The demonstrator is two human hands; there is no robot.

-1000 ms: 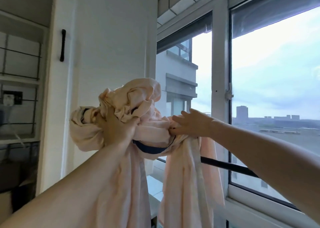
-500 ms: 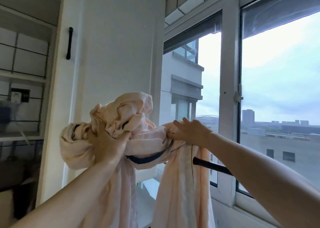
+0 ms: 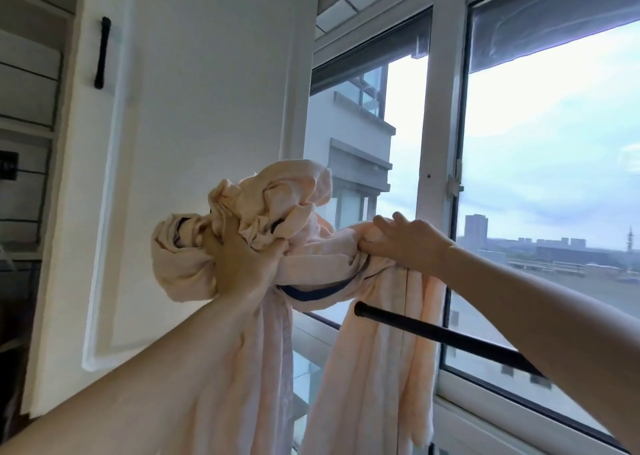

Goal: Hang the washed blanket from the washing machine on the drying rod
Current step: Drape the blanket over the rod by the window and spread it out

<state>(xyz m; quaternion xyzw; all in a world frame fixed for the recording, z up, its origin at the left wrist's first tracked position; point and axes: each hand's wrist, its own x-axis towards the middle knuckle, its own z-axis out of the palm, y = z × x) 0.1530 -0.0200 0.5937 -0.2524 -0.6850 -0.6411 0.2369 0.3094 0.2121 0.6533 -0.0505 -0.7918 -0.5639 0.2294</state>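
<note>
A pale peach blanket (image 3: 374,368) with a dark blue edge is bunched up in front of the window. My left hand (image 3: 242,264) grips the crumpled bundle from below, holding it raised. My right hand (image 3: 405,243) grips a twisted section of the blanket further right, fingers curled over the top. Two long folds hang down from my hands. A black drying rod (image 3: 443,335) runs from its free end under my right hand toward the lower right; one hanging fold crosses it, and I cannot tell whether the fold lies over the rod.
A white wall panel (image 3: 194,143) with a black handle (image 3: 102,53) stands behind the bundle. Shelves (image 3: 24,125) line the left edge. A white-framed window (image 3: 440,136) fills the right side, with buildings outside.
The view has shifted left, so blanket and hands sit further right in it. Both hands keep their grip, and more of the rod's free end shows.
</note>
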